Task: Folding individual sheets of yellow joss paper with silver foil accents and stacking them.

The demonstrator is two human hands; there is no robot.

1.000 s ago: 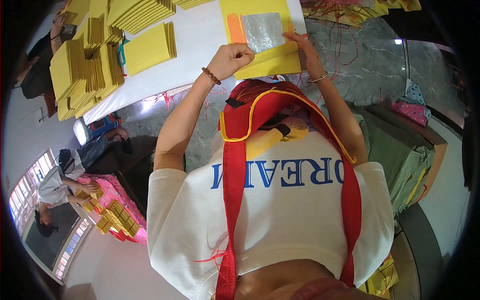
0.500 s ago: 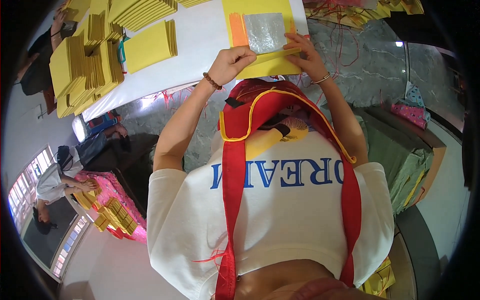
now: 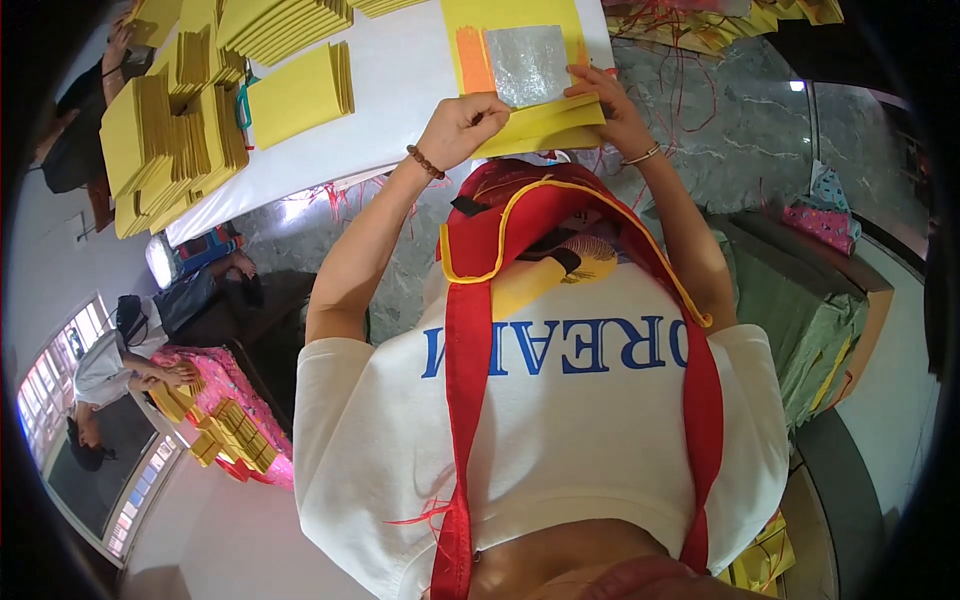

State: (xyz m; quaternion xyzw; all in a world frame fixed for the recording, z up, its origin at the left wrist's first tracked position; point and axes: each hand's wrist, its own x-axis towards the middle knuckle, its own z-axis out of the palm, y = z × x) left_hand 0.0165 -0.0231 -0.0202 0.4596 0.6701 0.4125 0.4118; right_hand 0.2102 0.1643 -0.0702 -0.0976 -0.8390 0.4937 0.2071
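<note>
Yellow paper sheet (image 3: pixel 545 14): left hand (image 3: pixel 465 127), fingers pinching fold (image 3: pixel 550 118) below-left of silver patch (image 3: pixel 527 65); right hand (image 3: pixel 612 108), fingers grasping it below-right; fold showing wider than moments ago, apparently remaining unset.

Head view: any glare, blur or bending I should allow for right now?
In the head view, the silver square shows pale glints; in that view the window at far left is very bright, the white table's near edge looks bowed, and the corners go black; the left hand and right hand look fairly sharp there.
</note>
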